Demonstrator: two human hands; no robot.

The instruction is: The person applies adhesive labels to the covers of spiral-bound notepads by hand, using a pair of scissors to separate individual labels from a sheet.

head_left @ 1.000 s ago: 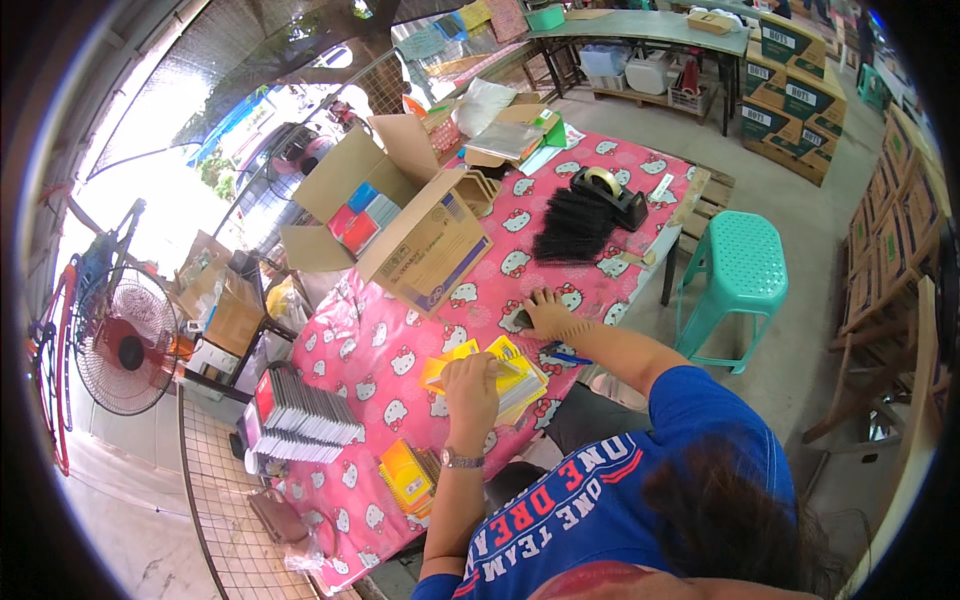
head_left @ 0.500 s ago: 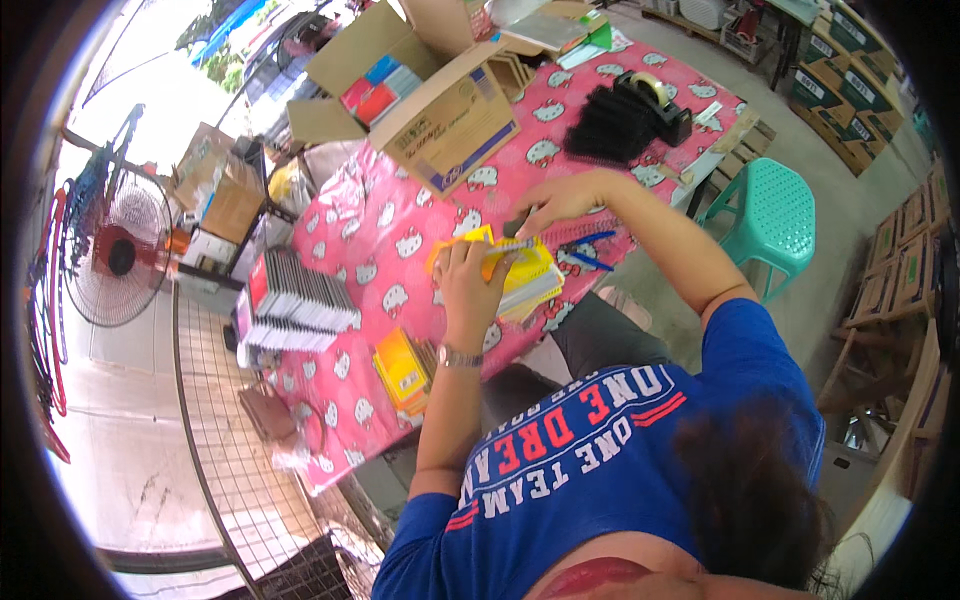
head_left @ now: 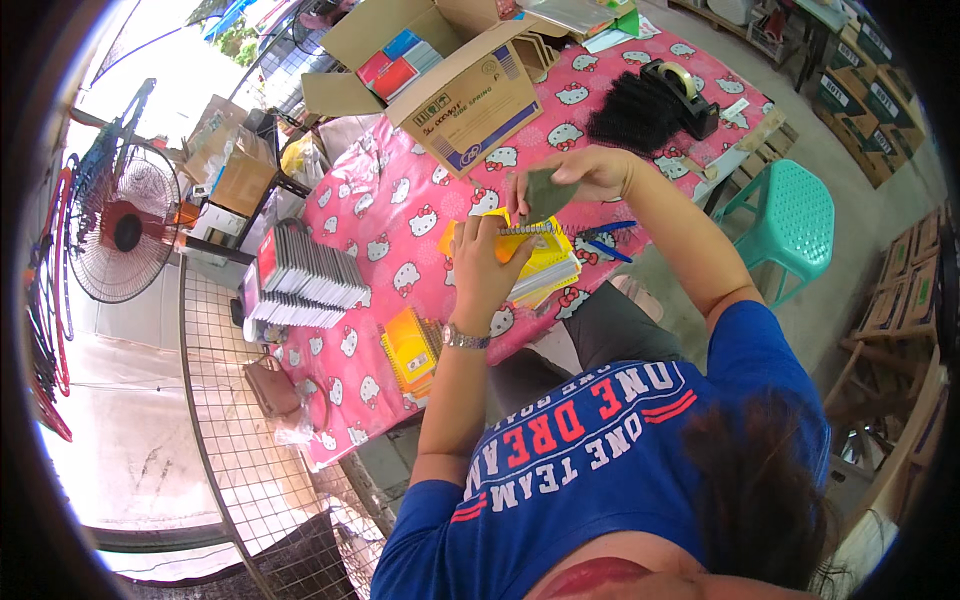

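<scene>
A yellow notebook (head_left: pixel 548 248) lies on a stack of pages near the table's front edge. My left hand (head_left: pixel 483 258) grips its left end, thumb stretched over the cover. Along its far edge runs a wire coil (head_left: pixel 520 229), its right end sticking out past the cover. Above that edge my right hand (head_left: pixel 592 174) is closed on a dark green flat piece (head_left: pixel 546 194), whose material I cannot make out. Blue-handled pliers (head_left: pixel 608 243) lie to the right of the notebook. More yellow spiral notebooks (head_left: pixel 410 350) sit left of my left forearm.
At the table's left stands a stack of dark spiral-bound books (head_left: pixel 310 272). An open cardboard box (head_left: pixel 475 110) holds books at the back. Black coils (head_left: pixel 632 115) and a tape dispenser (head_left: pixel 690 100) lie back right. A green stool (head_left: pixel 785 225) stands beyond the right edge.
My right hand has lifted slightly from the notebook's edge, and the dark green piece now shows plainly in it. My left hand stays on the notebook. The whole view has shifted a little.
</scene>
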